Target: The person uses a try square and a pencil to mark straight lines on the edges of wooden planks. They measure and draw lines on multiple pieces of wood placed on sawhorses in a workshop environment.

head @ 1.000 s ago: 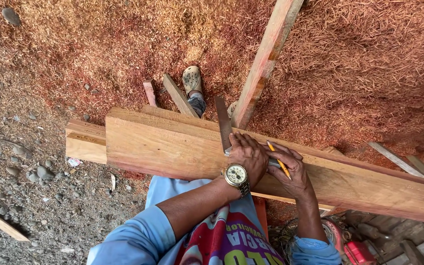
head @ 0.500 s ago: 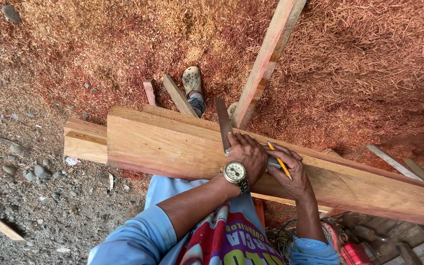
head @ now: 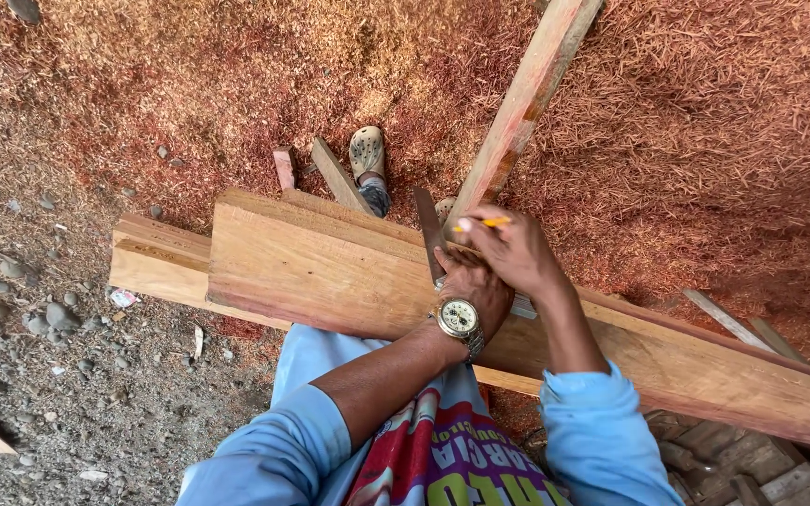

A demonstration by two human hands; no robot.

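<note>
A long wooden plank [head: 321,272] lies across in front of me, on top of another board [head: 147,267]. My left hand [head: 476,286], with a wristwatch [head: 459,319] on its wrist, presses a metal try square [head: 428,232] flat on the plank. The square's blade reaches over the plank's far edge. My right hand [head: 514,248] holds a yellow pencil [head: 482,223] near the far edge, beside the blade.
Reddish sawdust [head: 236,84] covers the ground beyond the plank. A reddish wooden post [head: 527,103] slants up at the top. Two short wood offcuts [head: 316,169] lie beside my foot in a perforated clog [head: 367,152]. Grey gravel [head: 39,319] lies at the left. More boards [head: 733,319] lie at the right.
My right hand has lifted from the near part of the plank and moved forward with the pencil to the far edge, beside the square's blade. My left hand stays on the square.
</note>
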